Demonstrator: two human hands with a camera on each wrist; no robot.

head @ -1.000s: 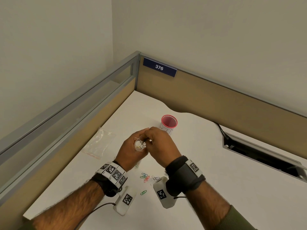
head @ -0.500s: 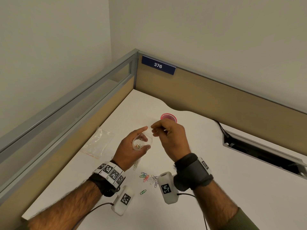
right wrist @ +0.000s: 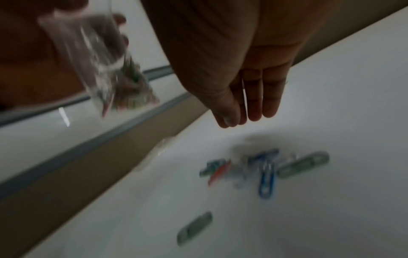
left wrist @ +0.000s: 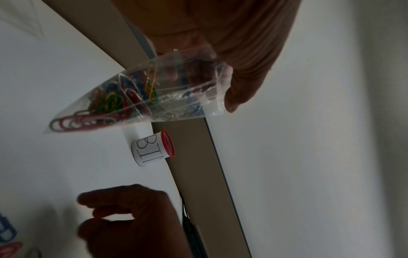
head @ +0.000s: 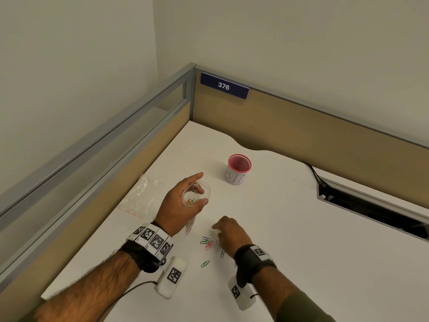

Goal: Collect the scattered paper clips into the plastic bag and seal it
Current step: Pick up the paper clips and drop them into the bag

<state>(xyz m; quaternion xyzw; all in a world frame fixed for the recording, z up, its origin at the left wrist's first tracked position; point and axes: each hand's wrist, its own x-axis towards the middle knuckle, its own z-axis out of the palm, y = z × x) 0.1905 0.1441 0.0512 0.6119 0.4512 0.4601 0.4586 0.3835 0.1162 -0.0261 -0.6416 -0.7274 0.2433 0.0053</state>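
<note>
My left hand [head: 183,205] grips a clear plastic bag [head: 197,195] by its open mouth, held above the desk. Seen from the left wrist, the plastic bag [left wrist: 137,97] holds several coloured paper clips [left wrist: 110,103] bunched in its lower corner. On the white desk lies a small heap of paper clips [head: 209,244], and one green clip [head: 205,264] lies apart, nearer me. My right hand [head: 226,231] hovers low over that heap with fingers [right wrist: 253,108] straight and together, holding nothing. The right wrist view is blurred; the loose clips [right wrist: 264,169] lie just below the fingertips.
A red-rimmed cup labelled BIN [head: 238,169] stands behind the hands. A second clear bag [head: 141,197] lies flat at the left by the partition [head: 130,156]. A cable slot [head: 371,205] opens in the desk at the right.
My right hand has left the bag's mouth and dropped down toward the heap of clips on the desk. The left hand still holds the bag up, nearly unmoved.
</note>
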